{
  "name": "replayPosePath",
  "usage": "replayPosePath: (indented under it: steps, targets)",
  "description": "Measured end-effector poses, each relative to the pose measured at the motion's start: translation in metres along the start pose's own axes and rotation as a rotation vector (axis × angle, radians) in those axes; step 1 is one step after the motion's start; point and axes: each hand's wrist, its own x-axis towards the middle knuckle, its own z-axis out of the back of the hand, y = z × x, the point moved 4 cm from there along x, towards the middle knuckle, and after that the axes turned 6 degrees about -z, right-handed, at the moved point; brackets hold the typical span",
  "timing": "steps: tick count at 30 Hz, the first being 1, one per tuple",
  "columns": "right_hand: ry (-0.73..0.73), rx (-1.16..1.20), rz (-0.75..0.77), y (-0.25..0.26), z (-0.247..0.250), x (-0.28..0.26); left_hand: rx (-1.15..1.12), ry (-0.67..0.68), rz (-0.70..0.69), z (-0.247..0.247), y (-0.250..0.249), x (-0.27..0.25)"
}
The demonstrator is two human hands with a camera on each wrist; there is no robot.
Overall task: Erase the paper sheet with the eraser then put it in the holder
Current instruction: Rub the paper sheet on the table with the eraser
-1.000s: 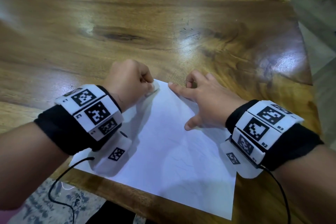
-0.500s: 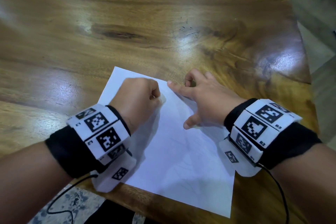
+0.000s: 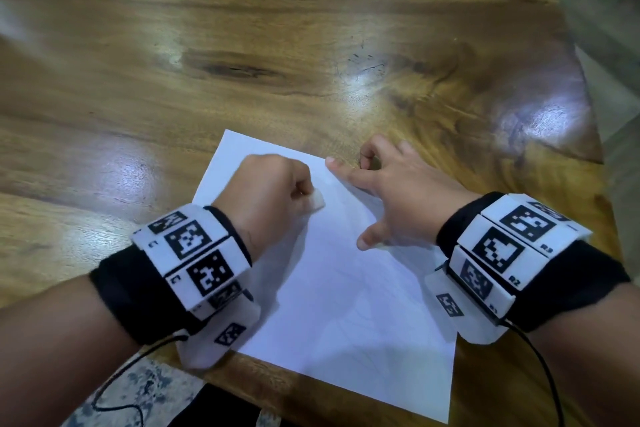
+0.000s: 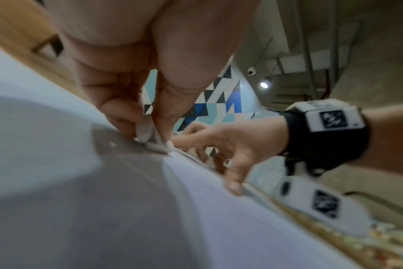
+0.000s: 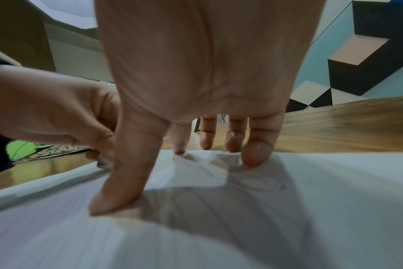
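While right hand [image 3: 398, 198] steadies, eraser [image 3: 317, 202] rubs

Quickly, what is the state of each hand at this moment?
Left hand: closed, pinching the eraser against the paper sheet.
Right hand: open, fingers spread, pressing the paper sheet flat, holding nothing.

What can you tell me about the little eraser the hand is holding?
The eraser is a small, whitish, soft-looking block. Only its lower end shows; the rest is hidden inside the left hand, whose thumb and fingers pinch it. In the left wrist view its bottom end presses down on the white paper sheet, near the sheet's far edge. It stands roughly upright, slightly tilted. The right hand does not touch it; it presses the paper nearby.
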Motion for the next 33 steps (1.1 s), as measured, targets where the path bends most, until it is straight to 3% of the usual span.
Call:
replayPosePath:
  steps: [4,9,15,20,25,30,33]
  targets:
    - [-0.002,0.001,-0.003,0.000,0.000,-0.001,0.021,-0.124,0.119,0.014,0.013,0.013]
    - [-0.004,0.001,-0.003,0.000,0.000,0.000,0.009,0.057,0.042,0.001,0.000,0.009]
    - [-0.005,-0.001,-0.005,-0.001,0.000,0.000,0.014,-0.087,0.168,0.016,0.008,0.022]
    - [-0.008,-0.001,0.003,-0.001,0.000,-0.001,-0.004,0.115,0.035,-0.009,-0.013,0.009]
    - [-0.009,-0.012,0.001,0.000,-0.001,0.001,0.016,-0.042,0.152,0.010,0.006,0.029]
    - [-0.022,-0.007,0.007,-0.001,0.000,0.001,0.005,0.117,-0.012,-0.015,-0.018,0.015]
    - [-0.022,0.002,0.004,-0.001,-0.001,0.000,0.027,0.035,0.060,-0.003,-0.005,0.026]
